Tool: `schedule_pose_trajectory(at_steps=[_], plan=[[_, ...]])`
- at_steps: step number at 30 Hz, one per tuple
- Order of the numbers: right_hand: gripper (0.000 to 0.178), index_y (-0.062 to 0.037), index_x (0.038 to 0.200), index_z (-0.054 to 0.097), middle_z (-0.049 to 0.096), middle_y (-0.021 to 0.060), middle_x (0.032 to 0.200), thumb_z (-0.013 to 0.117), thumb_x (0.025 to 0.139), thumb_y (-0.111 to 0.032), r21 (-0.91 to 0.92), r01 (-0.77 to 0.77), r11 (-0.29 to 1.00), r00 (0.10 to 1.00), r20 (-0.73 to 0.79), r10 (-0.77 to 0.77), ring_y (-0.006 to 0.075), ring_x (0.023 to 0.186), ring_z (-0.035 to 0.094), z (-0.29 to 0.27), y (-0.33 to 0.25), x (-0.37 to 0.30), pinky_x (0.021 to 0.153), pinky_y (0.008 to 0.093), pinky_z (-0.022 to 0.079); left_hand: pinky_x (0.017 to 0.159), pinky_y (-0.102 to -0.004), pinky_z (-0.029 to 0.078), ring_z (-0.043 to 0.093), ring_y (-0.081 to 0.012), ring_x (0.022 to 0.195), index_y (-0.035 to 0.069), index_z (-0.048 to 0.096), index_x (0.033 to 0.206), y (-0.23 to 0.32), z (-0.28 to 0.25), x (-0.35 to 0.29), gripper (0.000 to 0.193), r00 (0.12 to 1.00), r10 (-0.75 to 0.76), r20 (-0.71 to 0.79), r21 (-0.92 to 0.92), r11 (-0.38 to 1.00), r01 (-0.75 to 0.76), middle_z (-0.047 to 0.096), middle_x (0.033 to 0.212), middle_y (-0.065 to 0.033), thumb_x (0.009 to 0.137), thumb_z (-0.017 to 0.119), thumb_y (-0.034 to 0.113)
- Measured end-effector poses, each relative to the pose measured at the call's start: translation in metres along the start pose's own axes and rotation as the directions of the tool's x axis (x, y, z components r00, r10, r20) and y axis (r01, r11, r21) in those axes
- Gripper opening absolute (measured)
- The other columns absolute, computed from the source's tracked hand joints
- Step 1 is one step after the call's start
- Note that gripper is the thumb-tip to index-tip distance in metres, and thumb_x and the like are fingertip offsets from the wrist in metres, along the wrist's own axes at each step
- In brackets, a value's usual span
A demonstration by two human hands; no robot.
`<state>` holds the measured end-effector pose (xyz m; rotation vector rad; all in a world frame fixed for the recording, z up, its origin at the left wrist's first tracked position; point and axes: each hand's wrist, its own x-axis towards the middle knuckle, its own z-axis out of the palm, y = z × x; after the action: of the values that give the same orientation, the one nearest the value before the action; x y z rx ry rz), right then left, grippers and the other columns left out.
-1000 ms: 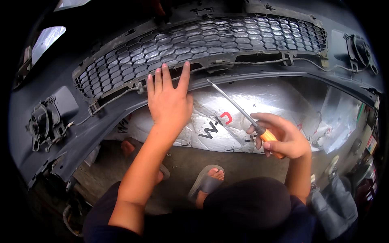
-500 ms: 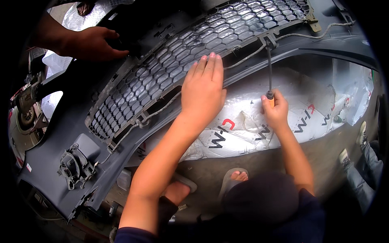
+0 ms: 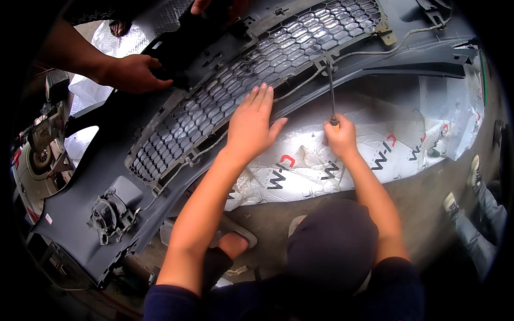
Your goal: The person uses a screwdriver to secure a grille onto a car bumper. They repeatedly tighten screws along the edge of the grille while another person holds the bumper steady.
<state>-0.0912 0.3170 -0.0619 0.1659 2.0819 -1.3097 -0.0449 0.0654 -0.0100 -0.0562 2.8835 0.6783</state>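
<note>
A dark car bumper cover (image 3: 75, 208) with a honeycomb grille (image 3: 235, 80) lies before me, its inner side up. My left hand (image 3: 251, 123) rests flat on the grille's near edge, fingers stretched and thumb out to the side. My right hand (image 3: 341, 136) is closed round the orange handle of a screwdriver (image 3: 332, 96). The tool's long shaft points away from me, and its tip meets a bracket (image 3: 327, 65) at the grille's near edge. Whether the tip sits on a screw is too small to tell. A grey cable (image 3: 385, 43) runs along that edge.
Another person's hand (image 3: 134, 73) touches the bumper's far left side; more fingers (image 3: 200, 5) show at the top. White printed plastic wrapping (image 3: 300, 182) lies below the bumper. A black lamp-like housing (image 3: 111, 211) sits lower left. Someone's legs (image 3: 471, 230) are at right; a dark cap (image 3: 332, 246) fills the lower middle.
The view has shifted, moving the grille's right end leftward in the picture. My left thumb stands further out. The screwdriver stays at the bracket. Another person's fingers have appeared at the top.
</note>
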Motion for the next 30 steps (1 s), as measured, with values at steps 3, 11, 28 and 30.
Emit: schedule_pose_trajectory(at_steps=[3,11,28,30], plan=[[0.022,0.0014,0.079,0.059,0.063,0.0097,0.061,0.063,0.084,-0.02,0.002,-0.017,1.0,1.0,-0.012,0.017,0.0184,0.051,0.066,-0.004,-0.002,0.004,0.05,0.0323,0.051,0.089,-0.0342,0.052,0.068,-0.0314,0.099,-0.001,0.067,0.116,-0.016,-0.032,0.025,0.044,0.984,-0.16,-0.077,-0.367,0.922,0.121,0.07,0.108,-0.0198,0.089,0.074,0.032],[0.029,0.0017,0.081,0.061,0.064,0.0156,0.065,0.066,0.084,-0.027,-0.067,0.101,0.993,0.991,-0.077,-0.106,0.027,0.059,0.065,0.003,0.014,0.004,0.059,0.0378,0.05,0.075,-0.0438,0.052,0.067,-0.0372,0.083,0.002,0.068,0.104,-0.039,-0.032,0.123,0.036,0.772,0.177,0.611,0.117,0.944,-0.309,0.069,0.086,-0.0201,0.093,0.069,0.036],[0.025,0.0019,0.082,0.06,0.063,0.0166,0.064,0.065,0.083,-0.023,-0.102,0.075,0.992,0.993,-0.08,-0.083,0.0317,0.061,0.066,0.005,0.009,0.003,0.06,0.0402,0.049,0.076,-0.047,0.057,0.07,-0.0414,0.09,-0.004,0.073,0.09,0.003,-0.03,0.128,0.021,0.704,0.026,0.71,0.271,0.912,-0.307,0.071,0.094,-0.0242,0.079,0.056,0.0],[0.024,0.0011,0.08,0.058,0.062,0.0157,0.061,0.064,0.084,-0.022,-0.114,0.088,0.99,0.992,-0.078,-0.097,0.0305,0.058,0.066,0.004,0.008,0.004,0.058,0.0398,0.049,0.077,-0.0474,0.057,0.069,-0.0414,0.092,-0.003,0.073,0.092,-0.002,-0.027,0.126,0.021,0.72,0.01,0.694,0.264,0.927,-0.268,0.071,0.096,-0.0237,0.082,0.056,0.004]])
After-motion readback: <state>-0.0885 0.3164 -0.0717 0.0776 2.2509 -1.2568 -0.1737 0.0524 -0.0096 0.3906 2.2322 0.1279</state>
